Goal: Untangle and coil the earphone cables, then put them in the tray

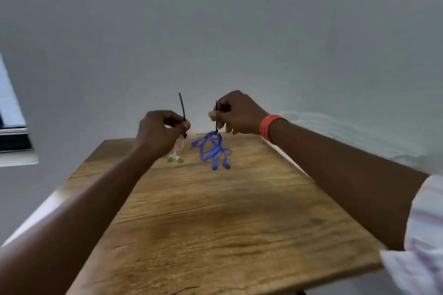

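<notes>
Hands raised over the wooden table (215, 223), I see my left hand (159, 130) pinching the white earphones (177, 151) (green tips) and my right hand (236, 112) pinching the blue earphones (213, 148).

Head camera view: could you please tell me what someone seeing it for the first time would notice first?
Two hands raised over the far end of a wooden table draw the eye. The right hand pinches a thin black tie from which a bundle of blue earphones dangles, and an orange wristband circles that wrist. The left hand pinches another black tie with pale earphones, green-tipped, hanging below.
</notes>
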